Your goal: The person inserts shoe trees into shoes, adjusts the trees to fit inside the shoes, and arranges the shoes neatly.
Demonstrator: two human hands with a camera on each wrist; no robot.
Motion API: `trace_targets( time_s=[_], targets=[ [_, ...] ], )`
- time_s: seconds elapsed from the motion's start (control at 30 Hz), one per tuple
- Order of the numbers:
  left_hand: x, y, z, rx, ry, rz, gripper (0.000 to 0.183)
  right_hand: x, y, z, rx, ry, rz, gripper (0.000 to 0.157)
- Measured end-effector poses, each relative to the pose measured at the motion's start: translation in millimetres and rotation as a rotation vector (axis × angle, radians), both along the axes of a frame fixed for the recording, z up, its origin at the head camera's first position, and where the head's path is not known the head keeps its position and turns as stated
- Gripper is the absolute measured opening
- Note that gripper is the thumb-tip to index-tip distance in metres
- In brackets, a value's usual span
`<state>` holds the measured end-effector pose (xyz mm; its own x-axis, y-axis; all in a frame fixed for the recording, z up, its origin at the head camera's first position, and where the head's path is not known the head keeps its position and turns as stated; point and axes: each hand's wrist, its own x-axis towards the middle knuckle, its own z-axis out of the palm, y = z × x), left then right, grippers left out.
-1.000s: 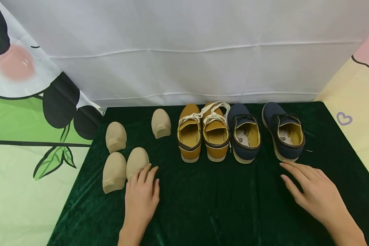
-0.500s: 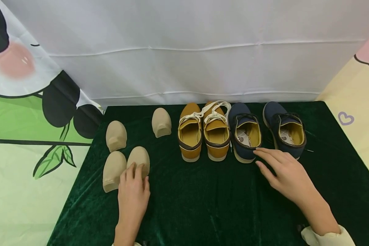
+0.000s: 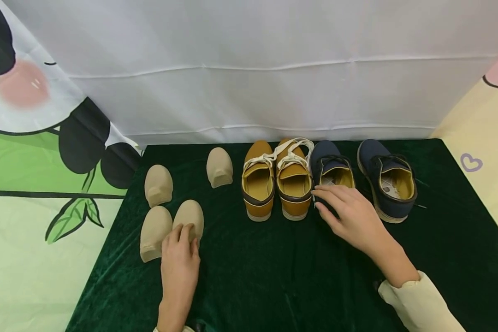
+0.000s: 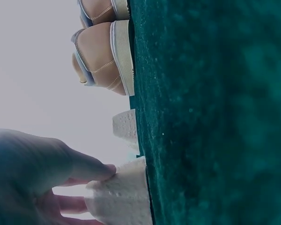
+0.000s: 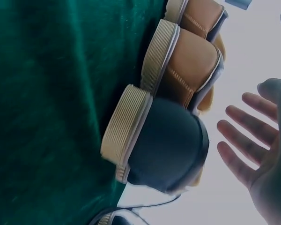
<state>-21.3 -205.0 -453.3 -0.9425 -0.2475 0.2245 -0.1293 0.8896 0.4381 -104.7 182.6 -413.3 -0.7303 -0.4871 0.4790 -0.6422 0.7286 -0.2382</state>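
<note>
Several beige shoe inserts stand on the left of the green cloth. My left hand (image 3: 180, 258) holds the heel end of the nearer right insert (image 3: 191, 213); in the left wrist view the thumb touches its side (image 4: 119, 194), with other fingers over its top. Above the left navy shoe (image 3: 327, 152) hovers my right hand (image 3: 350, 214), hiding its heel. Its fingertips reach toward the heel of the right tan shoe (image 3: 294, 203). Spread fingers show apart from the shoes in the right wrist view, holding nothing.
Another tan shoe (image 3: 258, 207) stands alongside, white laces (image 3: 292, 147) trailing between the pair. The other navy shoe (image 3: 392, 203) is farther right. More inserts (image 3: 155, 230) lie at the left. A white cloth wall (image 3: 249, 101) rises behind the table.
My right hand has swept left from behind the far right navy shoe to above the left navy shoe. My left hand has shifted slightly left and settled on the insert. Shoes and inserts stay put.
</note>
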Motion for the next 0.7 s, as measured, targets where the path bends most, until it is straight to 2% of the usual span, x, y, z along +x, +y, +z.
trace_targets(
  time_s=[0.2, 0.47, 0.7],
  targets=[
    [2.3, 0.6, 4.7, 0.020, 0.032, -0.018, 0.031, -19.7, -19.3, 2.7, -0.017, -0.003, -0.004, 0.034],
    [3.8, 12.0, 23.3, 0.030, 0.084, -0.072, 0.032, -38.0, -37.4, 13.4, -0.014, -0.024, 0.009, 0.033],
    [5.2, 23.4, 39.9, 0.032, 0.165, -0.125, 0.037, -51.4, -55.0, 15.1, -0.022, -0.061, 0.035, 0.034]
  ],
)
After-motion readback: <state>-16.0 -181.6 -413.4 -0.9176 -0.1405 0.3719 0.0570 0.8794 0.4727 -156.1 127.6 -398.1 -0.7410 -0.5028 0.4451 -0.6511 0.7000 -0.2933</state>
